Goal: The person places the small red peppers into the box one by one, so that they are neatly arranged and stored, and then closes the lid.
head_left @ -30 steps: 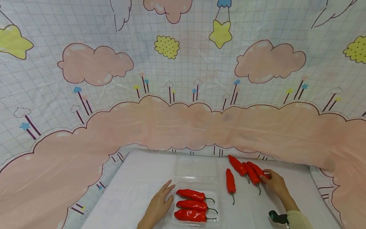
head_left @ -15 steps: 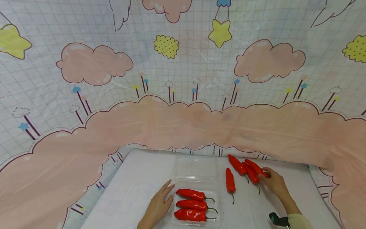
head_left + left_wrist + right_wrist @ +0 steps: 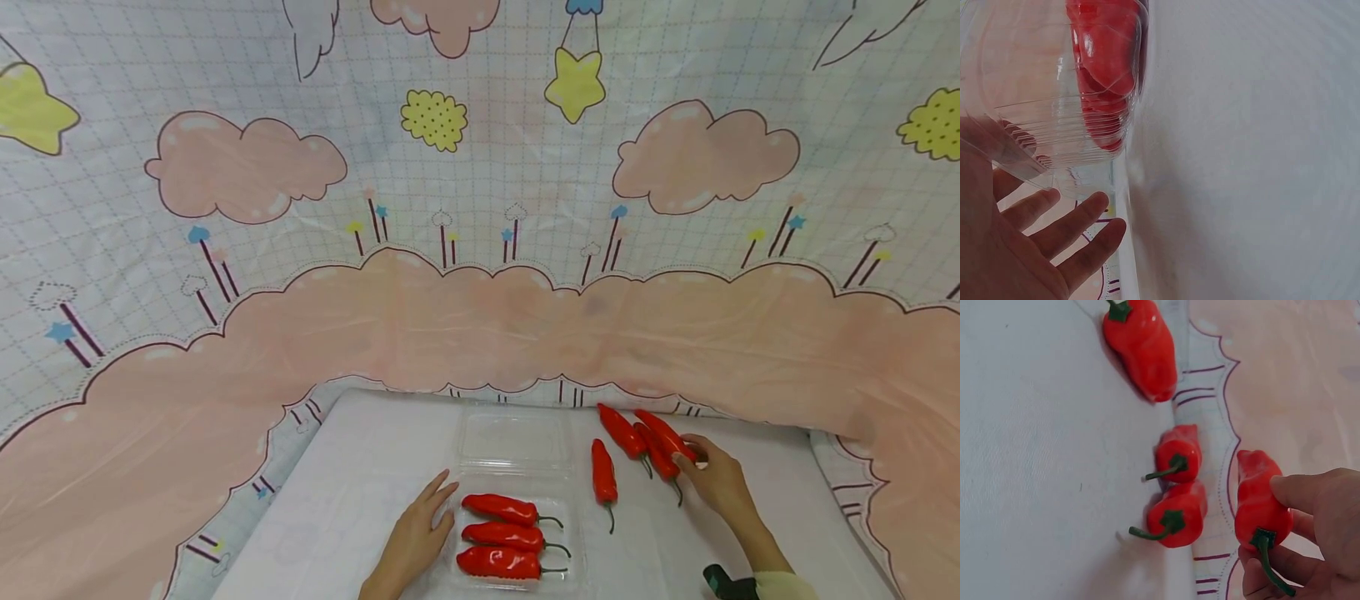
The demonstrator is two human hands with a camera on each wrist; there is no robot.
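My right hand [image 3: 720,479] pinches a red chili pepper [image 3: 1260,503] between thumb and fingers, held up off the table with its green stem hanging. Behind it in the right wrist view, two red peppers [image 3: 1175,515] lie close together, and another pepper [image 3: 1144,353] lies farther away. My left hand [image 3: 412,533] rests beside a clear plastic clamshell box, fingers spread and straight. In the left wrist view the fingers are at the wall of the box [image 3: 1029,81]; firm contact is hard to tell. Three red peppers [image 3: 502,536] lie side by side inside the box's tray.
The box's clear lid [image 3: 513,442] lies folded back behind the tray. A white cover [image 3: 337,475] lies over the table. A cloud-patterned cloth [image 3: 480,333] hangs at the back. A dark wrist device [image 3: 727,583] sits by the right sleeve.
My right hand has lifted its pepper and moved slightly left and back, away from the neighbouring pepper's side. The left hand and the boxed peppers have not moved.
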